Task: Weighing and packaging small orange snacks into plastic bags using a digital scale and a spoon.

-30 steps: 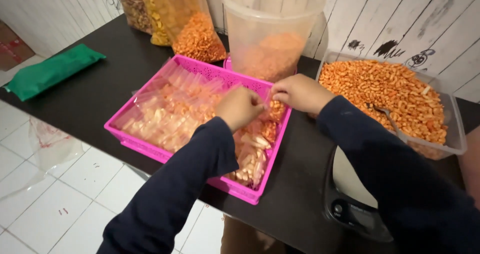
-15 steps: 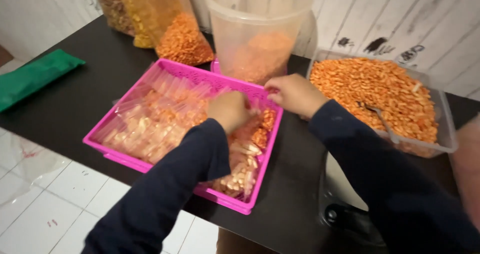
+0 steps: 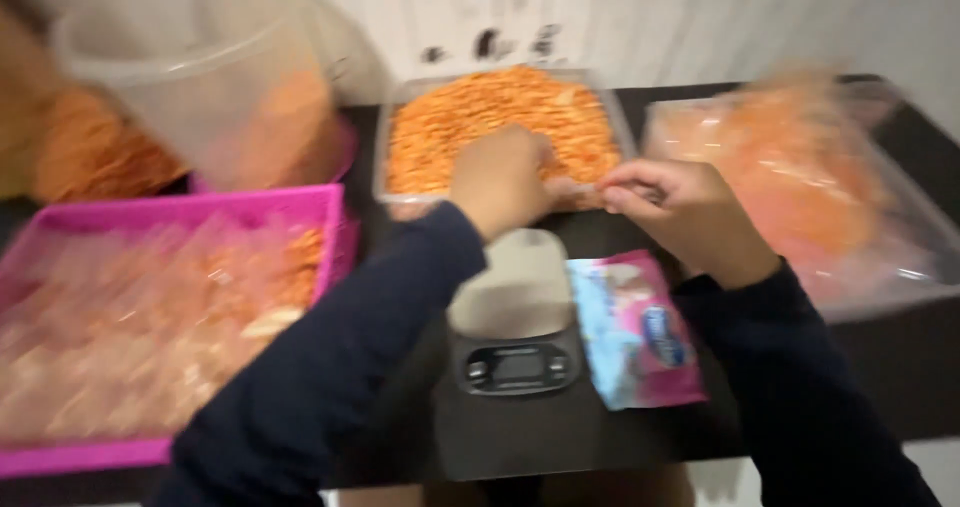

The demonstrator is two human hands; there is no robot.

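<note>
Dark counter (image 3: pixel 880 387) against a pale plank wall, all smeared by camera blur. Clear tub of orange snack pieces (image 3: pixel 500 117) at the far middle, right in front of both hands, probably parked there for easy reach. Left hand (image 3: pixel 500 179) at the tub's near rim, fingers curled together over the edge; whether clamped on anything, impossible to tell. Right hand (image 3: pixel 680 207) just right of it, thumb and fingertips pinched together, apparently on something small and clear, too blurred to name. Both hands close, almost touching, as if sharing 1 small item between them.

Directly below the hands, near side: 1 small kitchen scale (image 3: pixel 515 317) with a pale platform, placed between tub and body, likely for weighing portions. Just right of the scale, touching or nearly so: flat blue and pink packet (image 3: pixel 635 332). Left: pink basket (image 3: pixel 190 307) packed with small clear filled bags, laid in rows. Far left: tall clear container (image 3: pixel 215 87) with more orange snack inside. Right: big clear bag of orange snack (image 3: pixel 800 177), slumped on the counter.
</note>
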